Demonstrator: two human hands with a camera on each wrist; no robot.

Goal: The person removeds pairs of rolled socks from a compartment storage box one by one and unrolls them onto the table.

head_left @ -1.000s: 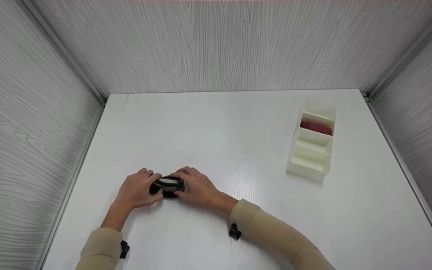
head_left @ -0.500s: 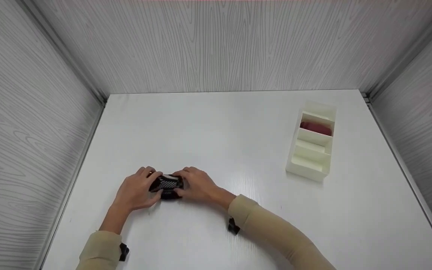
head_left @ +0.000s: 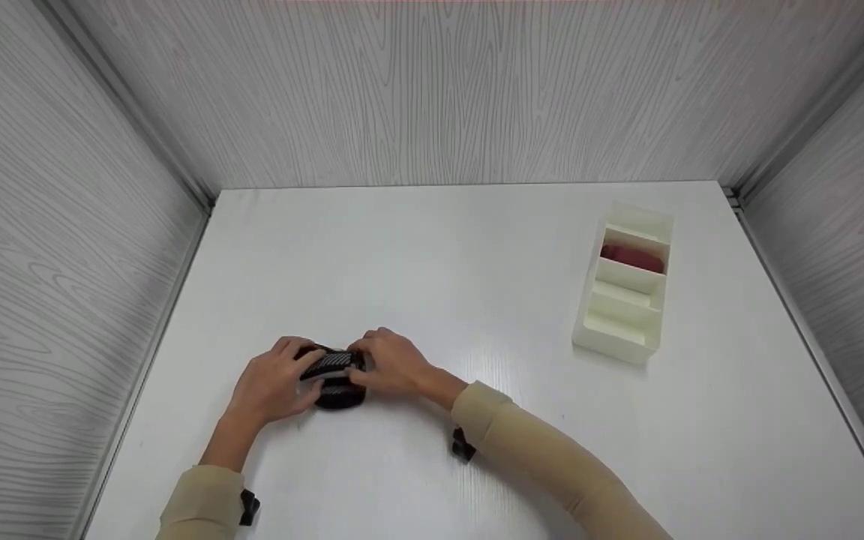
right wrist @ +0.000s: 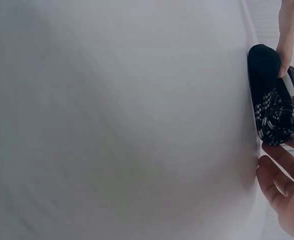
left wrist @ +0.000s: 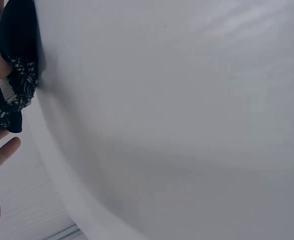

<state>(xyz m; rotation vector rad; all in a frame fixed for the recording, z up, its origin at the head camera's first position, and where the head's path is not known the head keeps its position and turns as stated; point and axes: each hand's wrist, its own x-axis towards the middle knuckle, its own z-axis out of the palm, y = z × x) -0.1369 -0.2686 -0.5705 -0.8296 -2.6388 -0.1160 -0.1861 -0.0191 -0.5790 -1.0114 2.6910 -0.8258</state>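
A black sock (head_left: 340, 397) with a white pattern lies rolled up on the white table, left of the middle in the head view. My left hand (head_left: 271, 382) grips its left end, thumb at the near side and fingers over the far side. From the other end, my right hand (head_left: 394, 364) pinches the roll between thumb and fingers. Both wrist views show the knit of the sock (right wrist: 265, 67), with a spiral of layers at one end and a pale band on top. The fingers hide part of the roll.
At the right stands a white box (head_left: 612, 346) with several compartments in a row. A dark red folded cloth item (head_left: 633, 258) lies in its second compartment from the back. Grey wood-grain walls (head_left: 432, 97) enclose the table at the back and both sides.
The sock has been rolled over between the hands, so its patterned side now faces up and more black shows at the near side. The right hand has shifted slightly left.
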